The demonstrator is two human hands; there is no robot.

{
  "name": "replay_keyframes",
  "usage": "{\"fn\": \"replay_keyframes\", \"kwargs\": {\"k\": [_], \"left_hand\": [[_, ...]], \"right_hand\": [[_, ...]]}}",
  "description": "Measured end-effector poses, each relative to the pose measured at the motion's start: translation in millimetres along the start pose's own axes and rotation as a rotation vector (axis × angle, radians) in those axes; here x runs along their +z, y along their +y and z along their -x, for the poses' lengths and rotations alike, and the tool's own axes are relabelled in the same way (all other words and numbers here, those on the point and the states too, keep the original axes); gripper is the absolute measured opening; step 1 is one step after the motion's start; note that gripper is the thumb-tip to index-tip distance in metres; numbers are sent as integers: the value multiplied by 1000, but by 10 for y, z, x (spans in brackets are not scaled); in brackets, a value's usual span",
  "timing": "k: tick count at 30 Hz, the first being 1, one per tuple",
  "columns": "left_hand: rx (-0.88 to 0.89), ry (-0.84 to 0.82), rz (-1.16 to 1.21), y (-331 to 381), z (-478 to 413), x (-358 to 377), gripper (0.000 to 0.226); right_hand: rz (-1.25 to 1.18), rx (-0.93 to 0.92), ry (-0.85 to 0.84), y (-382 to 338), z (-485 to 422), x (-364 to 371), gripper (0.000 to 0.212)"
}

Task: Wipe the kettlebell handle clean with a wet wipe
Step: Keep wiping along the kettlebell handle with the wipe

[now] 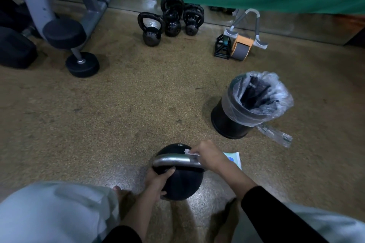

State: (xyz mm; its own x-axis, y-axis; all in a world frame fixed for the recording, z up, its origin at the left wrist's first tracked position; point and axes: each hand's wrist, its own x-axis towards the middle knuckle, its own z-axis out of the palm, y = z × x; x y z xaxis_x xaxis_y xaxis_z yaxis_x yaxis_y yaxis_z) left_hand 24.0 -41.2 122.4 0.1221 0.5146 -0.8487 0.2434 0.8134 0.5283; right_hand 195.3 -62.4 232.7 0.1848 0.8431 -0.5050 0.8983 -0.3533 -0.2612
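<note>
A black kettlebell [182, 181] stands on the floor between my knees, its silver handle [171, 160] running left to right across the top. My right hand [209, 157] grips a white wet wipe [189, 152] wrapped over the right end of the handle. My left hand [158, 180] holds the kettlebell's left side below the handle, fingers curled onto the black body. Most of the wipe is hidden under my right hand.
A wipe packet [234, 159] lies on the floor just right of the kettlebell. A black bin with a clear liner [250, 104] stands further right. Several small kettlebells [169, 21], a dumbbell [79, 59] and an ab roller [241, 45] sit along the far wall.
</note>
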Motion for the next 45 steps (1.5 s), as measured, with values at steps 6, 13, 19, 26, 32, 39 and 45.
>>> {"fn": "replay_keyframes", "kwargs": {"k": [6,13,19,26,32,39,45], "left_hand": [[-8,9,-3,1,1,0,65],[-2,6,-3,-5,-17,-1,67],[6,26,-35,-3,-6,5,70],[19,26,-38,-7,-15,-2,70],[26,34,-65,3,13,13,68],[15,22,-20,3,36,12,63],[14,41,-24,26,41,15,63]], "right_hand": [[-12,29,40,-178,-9,32,26],[-34,15,140,-86,100,172,42],[11,3,215,-286,173,237,38],[-107,44,356,-141,289,366,44],[-118,-160,518,-198,461,509,42],[-144,-148,565,-72,436,592,53],[-52,-255,632,27,591,723,55]]}}
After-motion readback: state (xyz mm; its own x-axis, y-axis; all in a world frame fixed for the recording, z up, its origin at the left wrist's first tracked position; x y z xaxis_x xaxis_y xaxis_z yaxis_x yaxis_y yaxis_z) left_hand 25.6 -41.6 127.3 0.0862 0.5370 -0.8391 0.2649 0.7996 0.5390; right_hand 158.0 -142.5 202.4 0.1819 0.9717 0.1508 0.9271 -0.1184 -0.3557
